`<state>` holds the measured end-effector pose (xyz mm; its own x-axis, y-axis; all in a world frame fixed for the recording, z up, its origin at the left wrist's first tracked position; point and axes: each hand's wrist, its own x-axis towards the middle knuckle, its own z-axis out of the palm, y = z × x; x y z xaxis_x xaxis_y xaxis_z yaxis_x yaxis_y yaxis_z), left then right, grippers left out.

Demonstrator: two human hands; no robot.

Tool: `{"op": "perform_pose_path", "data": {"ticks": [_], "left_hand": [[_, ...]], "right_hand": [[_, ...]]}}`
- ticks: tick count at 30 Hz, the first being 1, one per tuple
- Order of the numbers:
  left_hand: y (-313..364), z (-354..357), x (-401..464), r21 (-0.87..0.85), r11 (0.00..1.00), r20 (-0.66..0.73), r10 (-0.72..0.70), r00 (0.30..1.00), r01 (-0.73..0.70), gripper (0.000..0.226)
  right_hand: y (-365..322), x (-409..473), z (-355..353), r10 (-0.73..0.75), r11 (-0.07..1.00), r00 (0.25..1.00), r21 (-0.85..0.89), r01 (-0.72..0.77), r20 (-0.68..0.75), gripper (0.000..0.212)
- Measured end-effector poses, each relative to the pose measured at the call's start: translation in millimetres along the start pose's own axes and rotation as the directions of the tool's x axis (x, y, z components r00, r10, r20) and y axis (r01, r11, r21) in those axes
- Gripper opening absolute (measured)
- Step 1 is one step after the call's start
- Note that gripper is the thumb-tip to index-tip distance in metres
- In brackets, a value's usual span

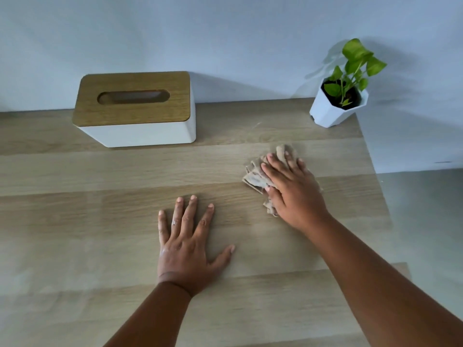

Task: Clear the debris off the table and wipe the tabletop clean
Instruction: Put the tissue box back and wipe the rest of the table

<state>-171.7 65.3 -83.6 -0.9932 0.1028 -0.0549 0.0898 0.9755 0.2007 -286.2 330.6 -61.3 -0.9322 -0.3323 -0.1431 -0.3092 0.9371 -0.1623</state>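
Note:
A crumpled beige cloth (258, 177) lies on the light wooden tabletop (100, 221), right of the middle. My right hand (293, 189) presses flat on top of it, fingers spread and pointing away from me, and covers most of the cloth. My left hand (188, 246) rests palm down on the bare wood near the centre, fingers apart, holding nothing. No loose debris shows on the surface.
A white tissue box with a wooden lid (135, 108) stands at the back left against the wall. A small green plant in a white faceted pot (338, 103) stands at the back right corner. The table's right edge (375, 176) runs close past my right hand.

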Motion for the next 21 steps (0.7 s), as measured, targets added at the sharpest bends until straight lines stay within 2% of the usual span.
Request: {"op": "perform_pose_path", "data": {"ticks": [3,6,8,12,16,18,21], "left_hand": [[-0.2,0.6,0.1,-0.011,1.0,-0.006,0.0,1.0,0.0,0.097],[0.7,-0.4,-0.2,-0.007,1.0,-0.002,-0.004,1.0,0.004,0.097],[1.4,-1.4,-0.1,-0.009,1.0,0.001,-0.004,1.0,0.004,0.097],[1.2,-1.4,-0.2,-0.002,1.0,0.01,-0.011,1.0,0.011,0.098],[0.7,-0.4,0.1,-0.004,1.0,0.003,-0.011,1.0,0.011,0.098],[0.6,0.2,0.2,-0.009,1.0,-0.007,-0.01,1.0,0.01,0.098],[0.2,1.6,-0.6,-0.015,1.0,-0.024,-0.007,1.0,0.007,0.097]], "right_hand": [[10.2,12.8,-0.4,0.137,0.991,0.99,-0.01,-0.137,-0.016,0.06],[-0.3,59.0,-4.4,0.313,0.95,0.948,0.025,-0.312,-0.058,0.061],[-13.7,88.4,-6.6,0.357,0.934,0.932,0.039,-0.355,-0.067,0.062],[-35.7,103.2,-4.2,0.248,0.968,0.968,0.031,-0.247,-0.033,0.062],[-36.5,50.8,4.6,0.039,0.999,0.999,0.01,-0.039,-0.037,0.064],[-26.0,22.0,7.5,0.018,1.0,0.999,0.024,-0.017,-0.045,0.067],[-7.1,7.4,5.2,0.08,0.996,0.996,0.037,-0.079,-0.026,0.074]]}}
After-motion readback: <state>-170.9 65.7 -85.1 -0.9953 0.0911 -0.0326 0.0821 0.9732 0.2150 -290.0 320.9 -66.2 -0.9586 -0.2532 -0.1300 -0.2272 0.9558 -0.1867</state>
